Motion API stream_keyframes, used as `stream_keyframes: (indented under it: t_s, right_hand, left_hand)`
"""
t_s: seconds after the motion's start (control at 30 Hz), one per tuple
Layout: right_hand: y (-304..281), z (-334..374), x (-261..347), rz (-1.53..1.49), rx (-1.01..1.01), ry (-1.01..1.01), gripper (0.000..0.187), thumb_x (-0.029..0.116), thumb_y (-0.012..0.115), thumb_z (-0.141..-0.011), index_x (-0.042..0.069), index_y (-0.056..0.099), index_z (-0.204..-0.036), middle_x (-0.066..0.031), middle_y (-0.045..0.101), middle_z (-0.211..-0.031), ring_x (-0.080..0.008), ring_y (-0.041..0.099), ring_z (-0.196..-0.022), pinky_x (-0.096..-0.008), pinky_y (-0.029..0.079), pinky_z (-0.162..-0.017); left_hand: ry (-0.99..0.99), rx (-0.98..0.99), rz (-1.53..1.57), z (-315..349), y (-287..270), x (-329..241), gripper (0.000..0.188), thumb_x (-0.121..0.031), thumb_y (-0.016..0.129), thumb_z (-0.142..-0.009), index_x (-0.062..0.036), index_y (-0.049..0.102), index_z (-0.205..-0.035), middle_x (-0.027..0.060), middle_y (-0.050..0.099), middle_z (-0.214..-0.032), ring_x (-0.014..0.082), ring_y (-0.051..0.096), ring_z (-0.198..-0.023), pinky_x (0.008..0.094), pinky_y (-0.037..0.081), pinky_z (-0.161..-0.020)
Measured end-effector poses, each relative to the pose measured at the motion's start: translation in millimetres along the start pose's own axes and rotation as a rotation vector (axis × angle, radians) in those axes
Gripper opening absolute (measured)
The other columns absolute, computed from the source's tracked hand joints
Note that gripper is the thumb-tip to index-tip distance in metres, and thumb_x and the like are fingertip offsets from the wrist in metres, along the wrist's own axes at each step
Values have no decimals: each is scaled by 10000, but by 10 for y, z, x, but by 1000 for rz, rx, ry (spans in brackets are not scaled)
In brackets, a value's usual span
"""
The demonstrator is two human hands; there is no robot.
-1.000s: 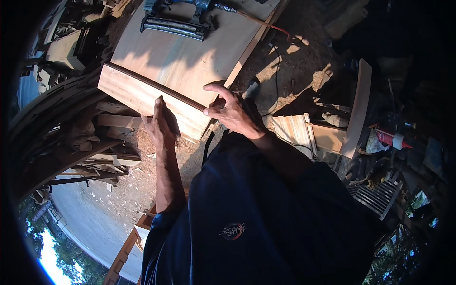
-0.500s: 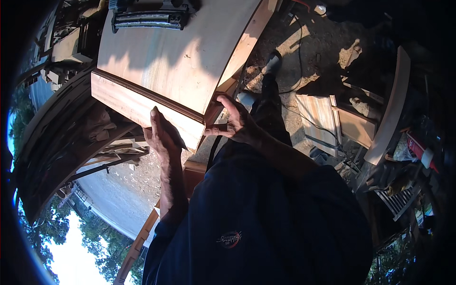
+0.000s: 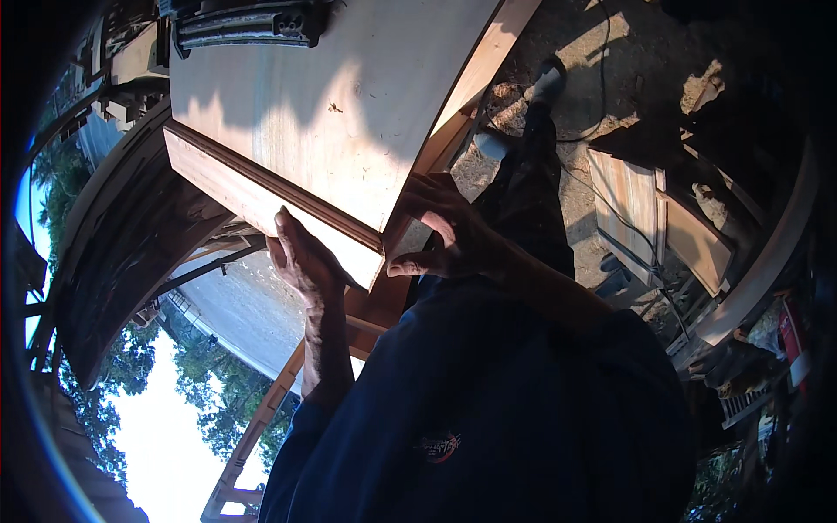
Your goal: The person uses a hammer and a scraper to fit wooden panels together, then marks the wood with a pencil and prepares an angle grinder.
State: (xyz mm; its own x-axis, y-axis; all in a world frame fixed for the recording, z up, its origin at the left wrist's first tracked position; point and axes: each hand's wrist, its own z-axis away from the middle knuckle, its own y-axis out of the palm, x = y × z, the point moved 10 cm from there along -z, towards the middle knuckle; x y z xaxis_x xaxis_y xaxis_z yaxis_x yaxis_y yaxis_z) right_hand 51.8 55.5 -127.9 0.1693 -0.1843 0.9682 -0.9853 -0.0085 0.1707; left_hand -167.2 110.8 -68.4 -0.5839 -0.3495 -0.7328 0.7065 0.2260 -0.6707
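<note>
A pale wooden board (image 3: 253, 196) with a dark grooved upper edge lies along the near edge of a wide wooden panel (image 3: 349, 113). My left hand (image 3: 307, 261) grips this board near its right end, thumb laid up on its face and fingers out of sight beneath. At the panel's near right corner, my right hand (image 3: 453, 231) is curved, thumb and fingers apart. Its thumb reaches the board's end while its forefinger lies by the panel's side; the other fingers are in shadow. A dark metal power tool (image 3: 248, 28) rests on the panel's far part.
Dark curved boards (image 3: 131, 235) are stacked at the left. On the right, panels (image 3: 623, 205) and a long curved plank (image 3: 758, 288) lie on the ground beside a black cable (image 3: 602, 78). A notched wooden frame (image 3: 261, 427) stands at lower left.
My view has shifted and tilted, so the ground at right sits farther right. The board's face looks narrower. Both hands stay at the same corner.
</note>
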Motion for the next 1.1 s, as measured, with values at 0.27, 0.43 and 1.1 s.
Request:
stream_keyframes:
  t_s: [0.27,0.43,1.1]
  right_hand:
    - [93,24,-262,-122,-17,12,715,399,933,-627,118,625,-1208,-91,616,-1291,-287,556,-1280,-427,346,-983]
    - [64,-66,-149,-131,39,37,781,446,921,-647,96,599,-1266,-122,597,-1318,-311,540,-1300,-441,348,-984]
    - [159,237,-226,-97,13,849,510,414,669,-965,-28,547,-1187,-161,604,-1067,-244,596,-1016,-373,472,-936]
  left_hand:
    - [78,56,-375,-49,-147,110,552,-402,424,-1082,49,497,-1392,200,562,-1341,279,573,-1182,389,453,-1028]
    - [-42,11,-106,-78,-141,172,508,-429,440,-1072,33,556,-1250,140,592,-1108,208,571,-1003,346,471,-881]
    - [139,35,267,-56,-26,-47,388,-221,663,-976,66,536,-1204,149,608,-1015,210,582,-914,335,480,-803]
